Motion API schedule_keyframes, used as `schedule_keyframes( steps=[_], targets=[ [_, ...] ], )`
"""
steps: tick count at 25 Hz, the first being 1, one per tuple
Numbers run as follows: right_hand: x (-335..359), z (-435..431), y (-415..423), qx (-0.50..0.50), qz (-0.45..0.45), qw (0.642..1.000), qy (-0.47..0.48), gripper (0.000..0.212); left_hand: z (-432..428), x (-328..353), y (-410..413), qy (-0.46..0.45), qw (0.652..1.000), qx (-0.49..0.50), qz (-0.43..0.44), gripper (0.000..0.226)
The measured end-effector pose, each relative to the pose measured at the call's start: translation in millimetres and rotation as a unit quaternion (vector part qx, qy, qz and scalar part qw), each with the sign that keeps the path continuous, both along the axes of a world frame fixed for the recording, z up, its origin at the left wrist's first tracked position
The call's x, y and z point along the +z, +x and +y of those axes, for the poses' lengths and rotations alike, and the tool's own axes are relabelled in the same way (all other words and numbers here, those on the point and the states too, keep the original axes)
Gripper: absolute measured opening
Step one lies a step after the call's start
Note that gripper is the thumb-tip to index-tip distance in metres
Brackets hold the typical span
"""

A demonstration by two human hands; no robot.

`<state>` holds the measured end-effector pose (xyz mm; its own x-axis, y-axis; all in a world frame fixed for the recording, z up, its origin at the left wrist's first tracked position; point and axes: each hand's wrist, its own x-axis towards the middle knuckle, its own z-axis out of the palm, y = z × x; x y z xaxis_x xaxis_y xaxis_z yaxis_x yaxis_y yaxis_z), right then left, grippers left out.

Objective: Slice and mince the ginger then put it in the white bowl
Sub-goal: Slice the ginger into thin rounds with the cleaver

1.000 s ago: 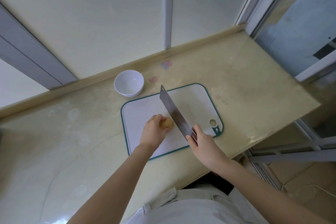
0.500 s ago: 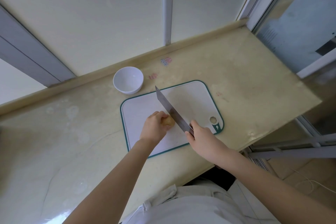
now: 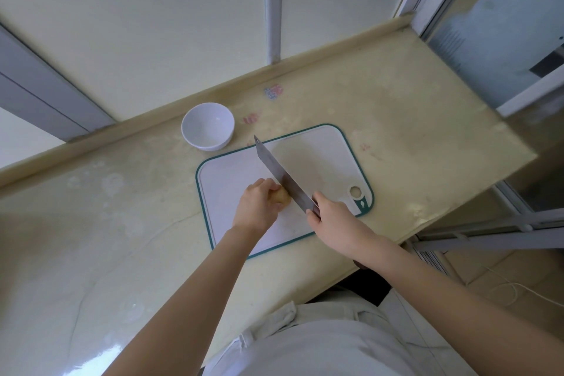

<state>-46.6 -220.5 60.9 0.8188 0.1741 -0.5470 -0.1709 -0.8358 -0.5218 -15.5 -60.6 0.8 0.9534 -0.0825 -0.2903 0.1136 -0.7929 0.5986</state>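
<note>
Gripping ginger: left grip (image 3: 256, 207) is curled over the ginger (image 3: 282, 197) from its left side, fingers bent round it, pinning it to the board.
View: head cam only, looking down over both bare forearms.
Ginger: one yellowish-tan lump on the cutting board (image 3: 317, 159), around the board's middle. Only its right end shows past the fingers.
Right grip (image 3: 332, 220): wrapped round the handle of the knife (image 3: 280, 175). Handle is mostly hidden, with a dark bit showing at the blade heel.
Knife: broad rectangular steel blade, running diagonally from the right grip away toward the bowl. Its far corner crosses the board's far edge in view. The blade sits against the ginger's exposed right end. Cannot tell whether it has bitten in.
White bowl (image 3: 207, 128): upright on the bench, just beyond the board's far-left corner and apart from it. Its inside shows plain white.
Cutting board: white with a teal rim, rounded corners and a hanging hole at the near-right corner. It lies skewed on the bench.
Bench (image 3: 396, 137): pale beige, glossy, with a low upstand along the back. Small pink and blue marks (image 3: 273, 91) sit beyond the board.
Behind: frosted window panels (image 3: 152, 24) in grey frames.
Floor: thin pale cable (image 3: 503, 287) right of the bench.
</note>
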Motion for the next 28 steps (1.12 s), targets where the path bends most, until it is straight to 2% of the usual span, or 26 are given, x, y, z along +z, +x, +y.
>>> schedule_keyframes(
  steps=[14,24,28],
  targets=[
    [5.8,-12.5,-19.5,0.0,0.015,1.0,-0.002,0.018,6.3,3.3,10.1,-0.017,0.999,0.015,0.046,0.035],
    [-25.7,4.9,2.2,-0.015,0.008,1.0,0.017,0.016,3.8,3.2,8.0,0.0,0.999,0.006,0.05,0.037],
    [-30.7,-4.0,-13.4,-0.021,-0.005,0.999,0.041,0.015,9.1,0.4,10.7,-0.023,0.998,0.024,0.062,0.036]
  ],
)
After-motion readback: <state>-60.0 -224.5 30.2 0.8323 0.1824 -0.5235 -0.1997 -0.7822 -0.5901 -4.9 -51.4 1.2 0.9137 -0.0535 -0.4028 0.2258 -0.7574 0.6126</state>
